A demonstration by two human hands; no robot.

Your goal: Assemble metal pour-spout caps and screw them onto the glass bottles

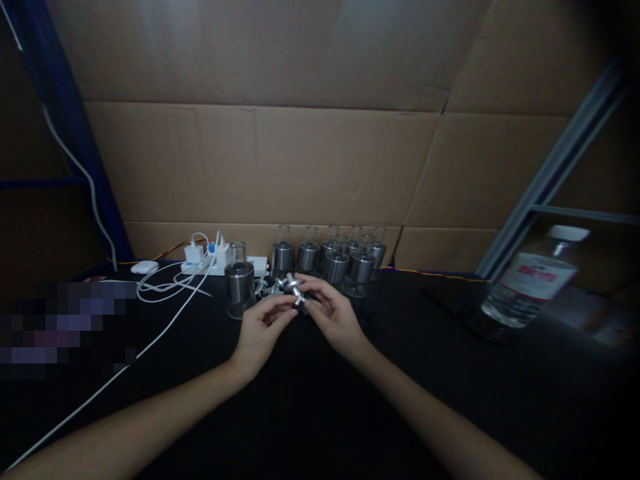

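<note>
A small shiny metal fitting (294, 285) with a round disc and a narrow stem is held up between my two hands over the black tabletop. The fingers of my left hand (260, 331) pinch its lower left side. From the right, my right hand (336, 315) grips it with thumb and fingers. Just behind the hands lie several similar silvery pieces (273, 289), partly covered by the fingers. Left of them stands a clear glass vessel with a steel-coloured cylinder inside (241, 283) and a narrow glass neck.
Several more such glass vessels (336, 267) stand grouped behind my right hand. A white power strip (257, 265) with plugged-in chargers and a looped white cable (167, 327) is at left. A large water bottle (533, 280) stands at right. Cardboard (270, 160) lines the back.
</note>
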